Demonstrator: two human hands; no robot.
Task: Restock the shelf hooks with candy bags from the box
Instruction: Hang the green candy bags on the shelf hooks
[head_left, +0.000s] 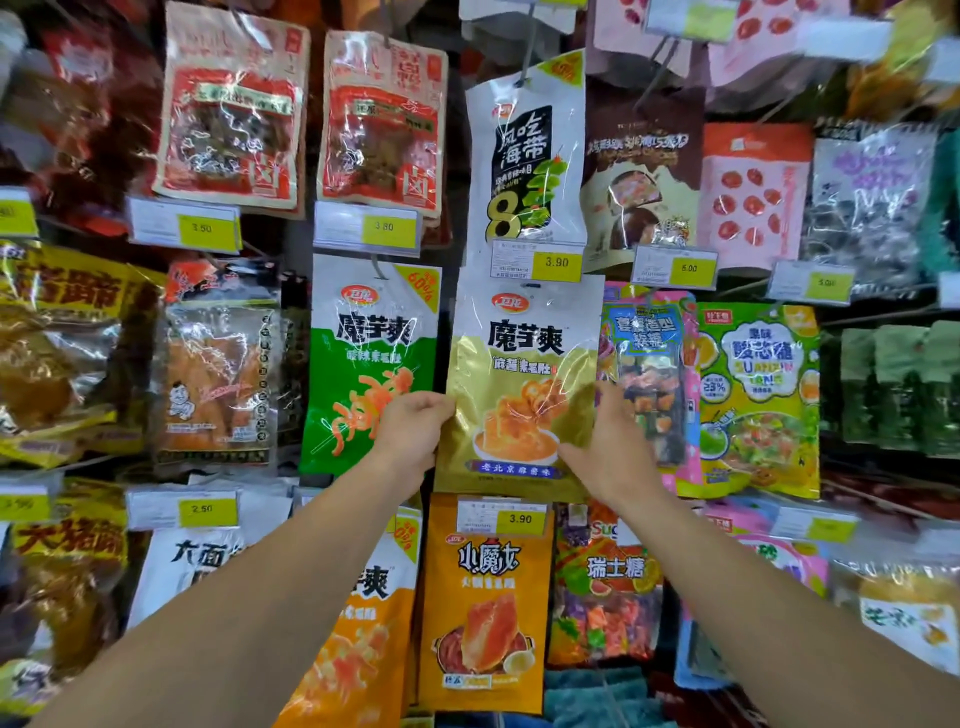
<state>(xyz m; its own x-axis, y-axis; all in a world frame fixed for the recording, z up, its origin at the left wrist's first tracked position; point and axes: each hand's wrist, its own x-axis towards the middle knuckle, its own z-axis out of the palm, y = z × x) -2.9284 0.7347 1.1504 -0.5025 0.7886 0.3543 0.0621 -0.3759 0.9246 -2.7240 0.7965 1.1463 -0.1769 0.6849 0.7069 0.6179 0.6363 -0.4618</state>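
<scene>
Both hands are holding the gold bag (521, 384) upright by its lower edges, left hand (410, 428) pinching it, right hand (610, 447) with fingers curled behind it, its hang hole directly above them.

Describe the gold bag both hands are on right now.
The gold bag is a glossy plastic pouch, white at the top and gold below, with a red oval logo, large black characters, a picture of an orange food heap and a blue strip near the bottom. It hangs upright and flat in the middle row, its top just under a 3.90 price tag. The left hand grips its left edge; the right hand holds its lower right edge. A green bag hangs beside it.
</scene>
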